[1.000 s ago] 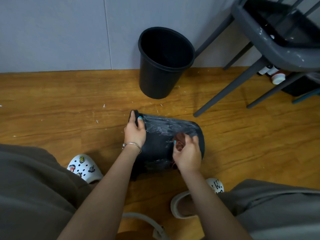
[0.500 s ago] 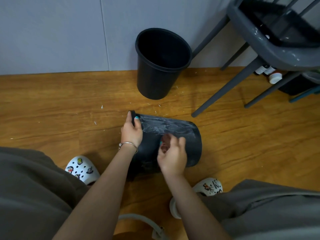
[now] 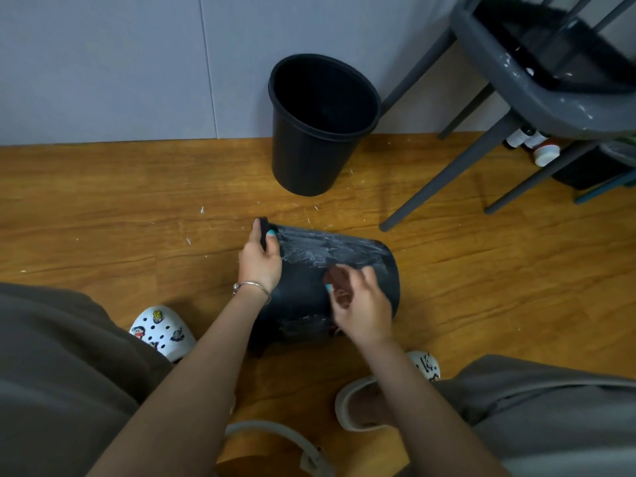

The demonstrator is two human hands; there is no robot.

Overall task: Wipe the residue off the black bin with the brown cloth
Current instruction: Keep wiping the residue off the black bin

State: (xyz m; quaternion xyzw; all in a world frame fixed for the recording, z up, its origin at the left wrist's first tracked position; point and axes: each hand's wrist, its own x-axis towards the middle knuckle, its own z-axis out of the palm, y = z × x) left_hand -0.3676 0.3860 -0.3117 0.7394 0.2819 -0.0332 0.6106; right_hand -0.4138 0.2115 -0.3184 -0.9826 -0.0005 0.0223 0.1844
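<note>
On the wooden floor [image 3: 103, 201], the black bin [image 3: 344, 256] lies sideways between both hands: left hand [image 3: 260, 261] grips its rim to steady it, right hand [image 3: 363, 306] clutches the brown cloth [image 3: 339, 282] against the residue.

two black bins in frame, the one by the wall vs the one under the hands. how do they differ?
Pose: the bin by the wall stands upright, mouth up; the bin on its side lies on the floor.
Surface: the lying one carries white streaky residue; the upright one's outside looks clean.
Contact: the left hand grips the lying bin's rim and the right hand holds the brown cloth on it; nothing touches the upright one.
Both are black and tapered.
</note>
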